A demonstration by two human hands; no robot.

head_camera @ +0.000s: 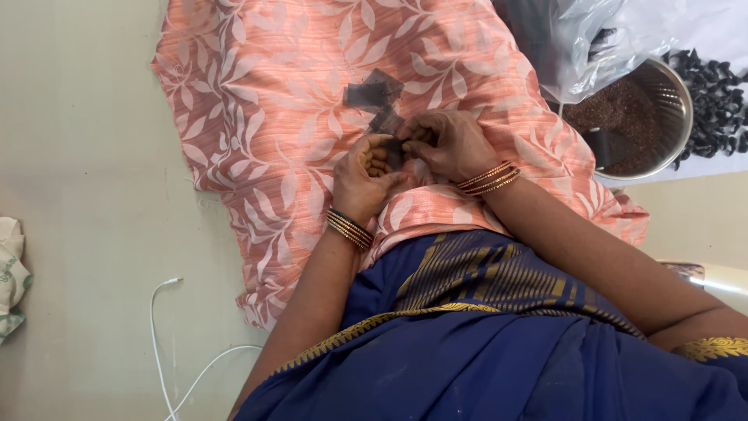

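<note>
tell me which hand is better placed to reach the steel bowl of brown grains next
Probably the right hand: it lies on the side of the steel bowl, while the left hand sits farther away. Both hands pinch a small dark piece.

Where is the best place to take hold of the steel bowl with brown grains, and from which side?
Probably at the steel bowl's bare far rim, coming from above. A clear plastic bag overlaps its left edge and a dark scoop lies inside near the front, so that rim part looks freest.
</note>
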